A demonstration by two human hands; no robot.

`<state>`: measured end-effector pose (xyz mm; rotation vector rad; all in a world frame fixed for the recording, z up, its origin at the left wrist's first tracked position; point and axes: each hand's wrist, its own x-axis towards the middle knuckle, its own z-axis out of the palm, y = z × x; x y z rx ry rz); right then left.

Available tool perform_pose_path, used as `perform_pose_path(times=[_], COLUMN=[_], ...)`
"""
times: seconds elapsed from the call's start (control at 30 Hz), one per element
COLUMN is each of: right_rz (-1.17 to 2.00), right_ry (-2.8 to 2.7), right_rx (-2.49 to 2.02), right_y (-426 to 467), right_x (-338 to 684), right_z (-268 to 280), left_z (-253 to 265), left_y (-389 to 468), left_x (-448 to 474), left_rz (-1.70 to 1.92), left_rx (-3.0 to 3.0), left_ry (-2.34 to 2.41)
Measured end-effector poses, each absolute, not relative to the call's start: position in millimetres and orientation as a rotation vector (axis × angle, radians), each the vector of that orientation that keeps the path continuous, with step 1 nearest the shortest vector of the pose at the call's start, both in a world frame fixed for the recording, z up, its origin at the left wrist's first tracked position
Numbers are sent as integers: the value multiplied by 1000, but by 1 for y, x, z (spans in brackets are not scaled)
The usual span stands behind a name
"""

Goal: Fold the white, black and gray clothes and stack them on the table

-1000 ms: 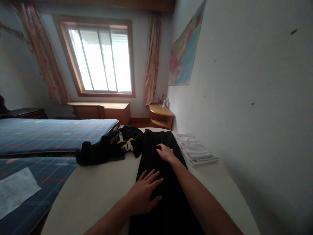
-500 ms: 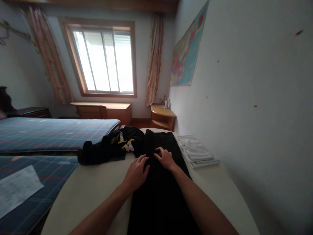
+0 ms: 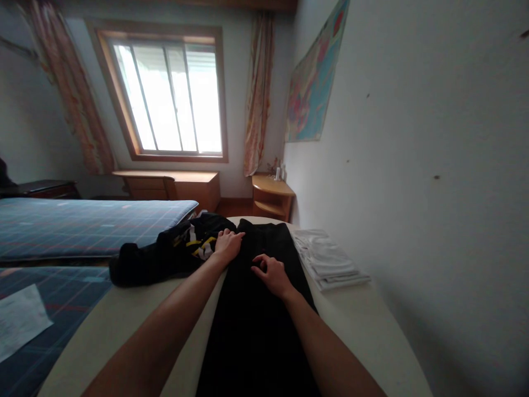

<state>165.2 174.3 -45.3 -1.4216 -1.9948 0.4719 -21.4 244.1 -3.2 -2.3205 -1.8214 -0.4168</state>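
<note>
A long black garment (image 3: 256, 325), which looks like folded trousers, lies lengthwise down the table. My left hand (image 3: 228, 244) reaches to its upper left edge, fingers stretched out and holding nothing. Lower down, over the middle of the cloth, is my right hand (image 3: 273, 274); its thumb and fingers are curved but apart, with nothing visible between them. Whether either hand presses on the fabric is hard to tell. Left of the black garment, a bunched black piece of clothing (image 3: 152, 262) with yellow and white marks lies close to my left hand.
The cream round table (image 3: 355, 336) carries everything. Folded white cloth (image 3: 330, 259) lies at its right, near the wall (image 3: 433, 237). On the left are beds with blue checked mattresses (image 3: 95, 223) and a paper sheet (image 3: 20, 320). A wooden corner shelf (image 3: 273, 186) stands behind.
My left hand has moved forward, up to the garment's far left edge. My right hand stays over the middle with its fingers still curved. The view has shifted slightly.
</note>
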Motion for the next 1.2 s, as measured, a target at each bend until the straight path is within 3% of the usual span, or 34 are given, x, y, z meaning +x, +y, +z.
perform_pose_path(times=[0.47, 0.83, 1.2], right_rz=[347, 91, 98], right_ry=[-2015, -1869, -2015], right_rx=[-1525, -1827, -1892], right_y=[175, 179, 166], right_x=[162, 174, 172], right_z=[-36, -40, -29], left_z=[-14, -26, -41], left_y=[270, 237, 249], left_x=[-17, 28, 50], left_rz=[-521, -516, -647], left_rx=[-2179, -2666, -2715], left_ry=[-2008, -1592, -1764])
